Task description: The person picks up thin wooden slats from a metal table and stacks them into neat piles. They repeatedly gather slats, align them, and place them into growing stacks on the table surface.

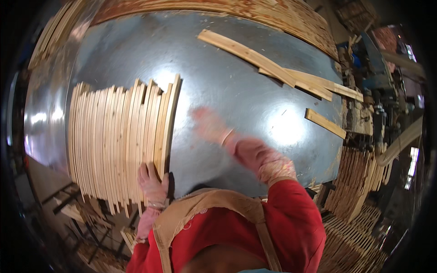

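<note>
A row of narrow pale wooden strips (107,141) lies side by side at the left of the grey metal tabletop (218,82), their near ends jutting past its edge. My left hand (153,182) rests on the near ends of the strips at the row's right side, its fingers stretched out over the wood. My right hand (207,123) is over the bare metal, to the right of the row and apart from it. Motion smears its fingers, so I cannot make out their pose or anything in them.
Several loose boards (248,54) lie at the far right of the table, and a short board (325,123) sits near its right edge. A plywood panel (236,8) borders the far side. Machinery (378,86) and stacked strips (348,182) stand to the right.
</note>
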The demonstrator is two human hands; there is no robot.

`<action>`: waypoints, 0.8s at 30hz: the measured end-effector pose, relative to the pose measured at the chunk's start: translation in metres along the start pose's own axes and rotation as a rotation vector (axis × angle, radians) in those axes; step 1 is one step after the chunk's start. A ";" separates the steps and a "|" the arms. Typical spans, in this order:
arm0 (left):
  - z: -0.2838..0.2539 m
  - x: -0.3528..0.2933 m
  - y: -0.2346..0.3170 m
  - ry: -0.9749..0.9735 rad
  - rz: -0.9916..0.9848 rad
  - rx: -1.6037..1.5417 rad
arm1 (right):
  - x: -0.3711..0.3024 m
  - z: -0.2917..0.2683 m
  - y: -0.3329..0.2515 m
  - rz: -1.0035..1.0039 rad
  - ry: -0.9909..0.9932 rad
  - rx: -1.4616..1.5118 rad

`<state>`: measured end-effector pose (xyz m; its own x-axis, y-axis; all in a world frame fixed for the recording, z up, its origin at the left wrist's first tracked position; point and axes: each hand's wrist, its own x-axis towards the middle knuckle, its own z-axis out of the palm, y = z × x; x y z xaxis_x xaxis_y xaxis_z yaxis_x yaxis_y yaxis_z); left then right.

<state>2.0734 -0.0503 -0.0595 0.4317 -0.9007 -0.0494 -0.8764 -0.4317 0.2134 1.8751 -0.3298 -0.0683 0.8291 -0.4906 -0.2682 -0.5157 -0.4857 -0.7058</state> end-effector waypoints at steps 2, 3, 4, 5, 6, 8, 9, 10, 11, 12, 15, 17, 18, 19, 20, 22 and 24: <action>-0.009 0.004 0.015 -0.030 -0.041 0.015 | 0.004 -0.101 0.103 0.146 0.576 -0.491; -0.007 0.007 0.019 -0.022 -0.030 0.017 | -0.005 -0.149 0.151 0.278 0.795 -0.736; -0.003 0.010 0.021 0.028 0.055 -0.019 | -0.023 -0.183 0.191 0.450 0.863 -0.866; 0.001 0.017 0.025 0.077 0.141 -0.057 | -0.046 -0.205 0.220 0.599 0.810 -0.809; 0.000 0.026 0.038 0.128 0.217 -0.089 | -0.065 -0.216 0.238 0.743 0.754 -0.744; 0.007 0.046 0.074 0.123 0.322 -0.356 | -0.076 -0.231 0.237 0.780 0.520 -0.679; 0.012 0.056 0.091 0.115 0.372 -0.489 | -0.080 -0.240 0.231 0.793 0.403 -0.640; 0.037 0.060 0.103 0.035 0.340 -0.662 | -0.078 -0.241 0.203 0.770 0.376 -0.622; 0.029 0.078 0.129 -0.319 0.192 -0.752 | -0.077 -0.228 0.174 0.759 0.347 -0.602; 0.039 0.084 0.162 -0.435 -0.078 -1.305 | -0.073 -0.216 0.160 0.733 0.234 -0.422; 0.074 0.117 0.225 -0.676 -0.534 -1.957 | -0.085 -0.184 0.127 0.513 -0.047 0.065; 0.117 0.150 0.207 -0.972 -0.321 -1.803 | -0.101 -0.185 0.133 0.286 0.133 -0.309; 0.119 0.155 0.205 -1.007 -0.322 -1.748 | -0.113 -0.186 0.140 0.173 0.218 -0.491; 0.121 0.159 0.204 -1.043 -0.320 -1.689 | -0.124 -0.198 0.156 0.267 0.162 -0.554; 0.106 0.149 0.211 -0.970 -0.415 -1.663 | -0.135 -0.214 0.178 0.361 0.107 -0.613; 0.096 0.141 0.209 -0.869 -0.523 -1.649 | -0.148 -0.225 0.219 0.330 0.152 -0.725; 0.099 0.135 0.212 -0.823 -0.516 -1.668 | -0.147 -0.223 0.229 0.310 0.201 -0.787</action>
<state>1.9251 -0.2681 -0.1173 -0.0851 -0.7342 -0.6736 0.5553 -0.5963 0.5797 1.5866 -0.5303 -0.0438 0.6110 -0.7661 -0.1997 -0.7730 -0.6317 0.0582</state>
